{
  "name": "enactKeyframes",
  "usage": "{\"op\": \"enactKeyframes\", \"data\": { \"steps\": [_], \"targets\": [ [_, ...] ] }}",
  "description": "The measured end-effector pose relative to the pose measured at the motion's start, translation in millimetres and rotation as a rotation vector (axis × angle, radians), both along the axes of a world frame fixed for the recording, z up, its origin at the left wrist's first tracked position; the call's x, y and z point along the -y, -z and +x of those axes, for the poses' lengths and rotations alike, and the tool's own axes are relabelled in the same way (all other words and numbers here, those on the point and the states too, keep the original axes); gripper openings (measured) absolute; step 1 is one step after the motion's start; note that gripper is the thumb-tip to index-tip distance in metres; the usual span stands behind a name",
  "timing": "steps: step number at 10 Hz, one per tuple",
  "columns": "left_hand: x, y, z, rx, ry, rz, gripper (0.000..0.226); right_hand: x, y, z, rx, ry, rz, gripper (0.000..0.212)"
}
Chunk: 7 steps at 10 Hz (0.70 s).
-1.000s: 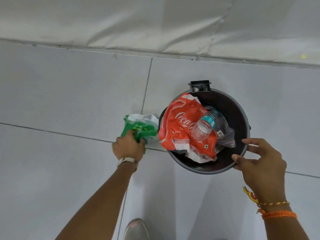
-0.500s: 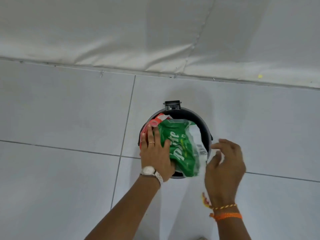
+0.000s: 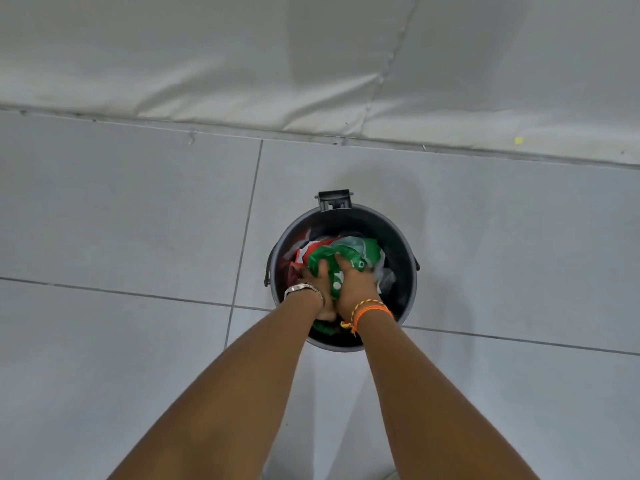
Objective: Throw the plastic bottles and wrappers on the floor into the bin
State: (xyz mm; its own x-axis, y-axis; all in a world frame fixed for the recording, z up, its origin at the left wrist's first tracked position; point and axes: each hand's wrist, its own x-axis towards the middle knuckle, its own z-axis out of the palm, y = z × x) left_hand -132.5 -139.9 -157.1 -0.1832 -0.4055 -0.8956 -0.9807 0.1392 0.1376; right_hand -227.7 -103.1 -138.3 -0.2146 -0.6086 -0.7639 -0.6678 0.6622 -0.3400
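Note:
A round black bin (image 3: 401,247) stands on the tiled floor, its lid hinge at the far rim. Inside lies a crumpled green wrapper (image 3: 341,254) on top of a red wrapper (image 3: 300,255); the bottle seen earlier is hidden beneath. My left hand (image 3: 317,278), with a wristwatch, and my right hand (image 3: 353,282), with orange thread bands, are both inside the bin, fingers curled into the green wrapper and pressing on it.
Grey floor tiles (image 3: 121,220) with dark grout lines surround the bin. A white padded sheet or mat (image 3: 311,57) runs along the far side, a small yellow speck (image 3: 518,140) on it.
The green wrapper went from beside the bin on the floor into the bin. My right hand left the rim and joined my left hand on the wrapper. The view pulled back.

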Motion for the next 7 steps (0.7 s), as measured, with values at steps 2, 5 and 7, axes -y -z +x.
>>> {"op": "enactKeyframes", "data": {
  "steps": [2, 5, 7],
  "targets": [
    [-8, 16, 0, -0.08, 0.052, -0.252, 0.059, -1, 6, 8, -0.033, 0.061, -0.009, 0.073],
    [18, -146, 21, -0.285, -0.266, -0.315, 0.06, -1, -130, -16, 0.07, 0.047, 0.027, 0.065],
    [3, -318, 63, -0.606, -0.645, -0.706, 0.021, -48, -314, -46, 0.168, 0.498, -0.32, 0.026]
  ]
}}
